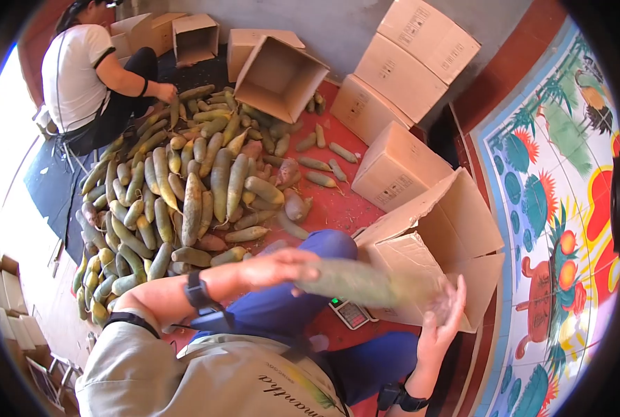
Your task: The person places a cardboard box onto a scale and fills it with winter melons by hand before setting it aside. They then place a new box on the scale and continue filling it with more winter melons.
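Note:
A large green radish (358, 281), blurred by motion, lies lengthwise between my two hands above my lap. At its left end is my left hand (282, 269), fingers against it. My right hand (445, 316) holds the other end, near the open carton. Below the radish, a small scale (351, 313) with a green-lit display shows in part. To the left, a large heap of green radishes (191, 201) covers the red mat (327, 215).
An open carton (463, 222) stands at the right, with closed cartons (400, 167) behind it. Another open carton (280, 78) leans at the heap's back. A co-worker (80, 76) sits at the upper left, one hand on a radish. Painted tiles (553, 229) line the right.

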Demonstrator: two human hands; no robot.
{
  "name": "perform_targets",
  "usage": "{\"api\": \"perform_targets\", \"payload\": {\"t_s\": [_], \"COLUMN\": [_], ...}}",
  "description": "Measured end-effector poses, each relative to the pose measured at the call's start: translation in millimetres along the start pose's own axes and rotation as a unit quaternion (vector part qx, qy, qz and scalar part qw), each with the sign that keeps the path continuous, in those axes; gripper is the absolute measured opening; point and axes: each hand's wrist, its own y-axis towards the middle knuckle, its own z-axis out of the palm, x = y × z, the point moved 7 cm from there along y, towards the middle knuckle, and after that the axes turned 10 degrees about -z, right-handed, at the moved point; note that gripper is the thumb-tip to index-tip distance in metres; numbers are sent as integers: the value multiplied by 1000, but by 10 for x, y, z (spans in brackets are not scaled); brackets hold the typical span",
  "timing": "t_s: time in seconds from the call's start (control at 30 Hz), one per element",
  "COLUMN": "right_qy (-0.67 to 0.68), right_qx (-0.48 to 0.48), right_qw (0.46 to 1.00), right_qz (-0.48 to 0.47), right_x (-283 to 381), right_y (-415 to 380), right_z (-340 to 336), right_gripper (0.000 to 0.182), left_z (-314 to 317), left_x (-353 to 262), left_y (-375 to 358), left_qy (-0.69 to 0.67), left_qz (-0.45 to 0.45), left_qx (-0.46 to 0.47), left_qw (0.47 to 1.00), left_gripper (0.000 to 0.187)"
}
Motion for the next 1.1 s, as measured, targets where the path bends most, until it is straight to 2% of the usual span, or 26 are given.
{"api": "perform_targets", "payload": {"t_s": [0.07, 0.1, 0.13, 0.2, 0.23, 0.3, 0.33, 0.37, 0.47, 0.53, 0.57, 0.6, 0.63, 0.67, 0.7, 0.77, 0.83, 0.87, 0.93, 0.97, 1.0, 1.03, 1.07, 1.1], "right_qy": [139, 132, 134, 218, 305, 276, 247, 249, 185, 159, 139, 117, 98, 96, 59, 18, -145, -144, -186, -211, -211, -262, -309, -310], "right_qx": [74, 127, 132, 124, 127, 126, 122, 125, 18, -57, -96, -135, -226, -224, -252, -275, -192, -187, -114, -84, -80, -36, 7, 8], "right_qw": [982, 971, 970, 956, 917, 930, 942, 941, 975, 982, 982, 981, 965, 965, 958, 948, 959, 960, 962, 955, 955, 957, 950, 949], "right_qz": [106, 155, 153, 150, 222, 208, 194, 193, 120, 79, 80, 81, 93, 96, 127, 159, 151, 152, 166, 190, 192, 122, 50, 51], "right_x": [-160, -258, -281, -206, -178, -229, -253, -268, -291, -280, -330, -384, -453, -498, -572, -667, -752, -886, -1152, -1189, -1213, -1170, -1119, -1135], "right_y": [-151, -251, -311, -316, -397, -483, -516, -531, -436, -290, -244, -203, -212, -190, -209, -235, -215, -255, -330, -318, -293, -212, -145, -111], "right_z": [46, 14, -31, -27, -12, -28, -52, -50, -267, -508, -664, -810, -977, -1038, -1144, -1207, -1066, -1035, -978, -923, -891, -809, -718, -694], "right_gripper": [57, 63, 63, 47, 45, 44, 52, 52, 39, 33, 32, 31, 30, 30, 27, 25, 22, 22, 22, 19, 19, 16, 13, 13], "left_z": [235, 317, 345, 347, 317, 295, 293, 292, 223, -11, -180, -361, -635, -884, -1260, -2040, -2751, -3040, -3469, -3544, -3319, -3204, -3325, -3514], "left_x": [110, 145, 196, 280, 298, 294, 287, 283, 284, 142, 127, 118, 201, 266, 497, 980, 1572, 1873, 2439, 2623, 2447, 2368, 2584, 2926], "left_y": [94, 126, 164, 243, 263, 290, 301, 317, 332, 292, 244, 142, 98, -10, -106, -473, -880, -1106, -1557, -1736, -1856, -1928, -1981, -2001], "left_qy": [24, 42, 39, -43, -53, -60, -66, -67, -90, -36, 1, 36, 88, 113, 130, 187, 259, 289, 314, 312, 346, 378, 378, 450], "left_qz": [-27, -31, -29, -17, -16, -14, -12, -12, -19, 61, 60, 21, 21, -7, 4, -42, -104, -133, -181, -203, -259, -313, -314, -328], "left_qx": [85, 92, 88, 93, 76, 78, 82, 79, 61, 30, -8, -97, -157, -230, -309, -441, -528, -554, -580, -587, -610, -627, -626, -576], "left_qw": [996, 994, 995, 995, 996, 995, 994, 995, 994, 997, 998, 994, 984, 967, 942, 877, 802, 769, 730, 719, 664, 605, 605, 598], "left_gripper": [36, 35, 35, 34, 34, 35, 36, 36, 37, 36, 34, 31, 28, 26, 25, 26, 28, 29, 32, 34, 39, 45, 45, 49]}}
